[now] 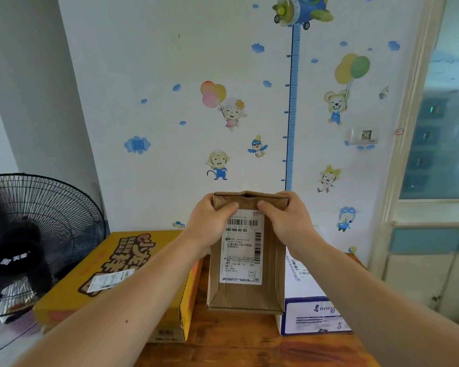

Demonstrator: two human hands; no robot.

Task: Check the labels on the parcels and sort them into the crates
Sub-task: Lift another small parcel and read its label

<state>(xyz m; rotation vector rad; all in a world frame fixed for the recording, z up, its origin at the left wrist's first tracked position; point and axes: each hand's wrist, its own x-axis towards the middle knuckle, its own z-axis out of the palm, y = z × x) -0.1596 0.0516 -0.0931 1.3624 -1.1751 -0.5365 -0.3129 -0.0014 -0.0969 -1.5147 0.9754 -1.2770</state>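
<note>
Two bare forearms reach forward from the bottom of the view over a wooden table. A brown parcel is held upright between them, its white label facing the viewer. Its lower edge hangs close over the table. Whether it touches the wood cannot be told.

The likely risk is the grip. The parcel is held only at its top edge, so its lower end could swing or slip and drop onto the table or the neighbouring boxes. Both thumbs also sit just above the label, and sliding down would cover the barcode. No crate is in view, so the parcel's destination cannot be judged.

The left hand clamps the top left corner, thumb on the front and fingers curled behind. The right hand grips the top right corner the same way.

A large yellow box with its own label lies to the left, and a white box with purple print to the right, both on the table.

Farther left stands a black fan. Behind is a wall with cartoon stickers and a blue height chart, and a window at far right.
</note>
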